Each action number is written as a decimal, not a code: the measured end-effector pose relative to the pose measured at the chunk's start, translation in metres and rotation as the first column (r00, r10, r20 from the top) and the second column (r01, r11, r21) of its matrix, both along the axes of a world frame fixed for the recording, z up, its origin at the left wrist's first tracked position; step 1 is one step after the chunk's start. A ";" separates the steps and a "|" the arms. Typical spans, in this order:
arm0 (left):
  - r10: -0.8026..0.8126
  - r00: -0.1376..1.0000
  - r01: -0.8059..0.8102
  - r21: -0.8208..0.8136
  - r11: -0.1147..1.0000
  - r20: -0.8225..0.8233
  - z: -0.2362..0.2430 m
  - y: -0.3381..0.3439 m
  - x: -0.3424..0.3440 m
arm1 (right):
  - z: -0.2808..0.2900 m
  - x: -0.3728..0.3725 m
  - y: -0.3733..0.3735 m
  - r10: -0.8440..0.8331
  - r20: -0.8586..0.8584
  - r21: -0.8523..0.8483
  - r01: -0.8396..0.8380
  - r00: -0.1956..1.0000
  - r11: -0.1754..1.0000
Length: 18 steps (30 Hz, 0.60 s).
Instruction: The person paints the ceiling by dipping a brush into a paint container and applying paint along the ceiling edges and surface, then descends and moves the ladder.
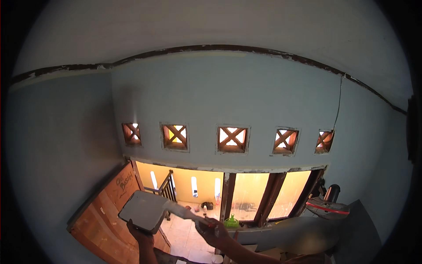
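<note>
My left hand (141,233) is closed on the lower edge of a grey rectangular tray (145,209) and holds it up at the lower left. In my right hand (215,234) is a flat hand tool (181,211) with a wide, pale end. That end points left and overlaps the tray's right edge; whether it touches the tray, I cannot tell. It is too blurred to say if it is a brush or a scraper.
An open wooden door (103,220) stands at the left, beside the doorway. Small crossed vents (232,140) line the blue-grey wall (228,97) above dark-framed windows (251,193). A green plastic thing (231,221) sits by the sill. At the right stands a fan (327,207); a cable (339,103) hangs above.
</note>
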State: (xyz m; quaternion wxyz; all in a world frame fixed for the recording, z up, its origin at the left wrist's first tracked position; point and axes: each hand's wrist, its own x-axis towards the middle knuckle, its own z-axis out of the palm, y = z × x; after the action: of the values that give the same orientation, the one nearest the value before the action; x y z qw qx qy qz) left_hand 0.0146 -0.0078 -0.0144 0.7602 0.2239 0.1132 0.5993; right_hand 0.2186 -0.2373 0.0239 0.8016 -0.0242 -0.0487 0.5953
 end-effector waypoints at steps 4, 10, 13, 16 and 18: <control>-0.007 1.000 0.006 0.036 0.999 0.021 0.006 -0.002 0.000 | 0.014 -0.011 0.007 0.035 0.084 -0.087 -0.028 0.996 0.996; -0.007 0.998 0.002 0.090 0.996 0.056 -0.001 0.005 -0.006 | 0.047 -0.012 0.008 0.043 0.334 -0.216 0.032 0.942 0.976; -0.010 0.999 0.010 0.001 1.000 0.037 0.004 0.003 -0.008 | 0.075 0.006 0.008 0.067 0.323 -0.043 -0.056 0.944 0.998; 0.016 1.000 -0.016 -0.015 1.000 0.011 0.009 0.001 -0.005 | 0.095 0.061 0.022 -0.141 0.628 0.142 0.065 0.765 0.988; 0.029 1.000 -0.029 -0.028 0.999 0.009 0.002 0.004 -0.011 | 0.160 0.070 0.021 -0.383 0.607 0.181 0.347 0.696 0.920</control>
State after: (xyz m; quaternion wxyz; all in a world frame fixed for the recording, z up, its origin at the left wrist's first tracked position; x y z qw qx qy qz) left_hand 0.0036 -0.0033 -0.0126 0.7551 0.2087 0.1214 0.6095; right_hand 0.2882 -0.2159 0.1834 0.8404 -0.2104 -0.3245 0.3797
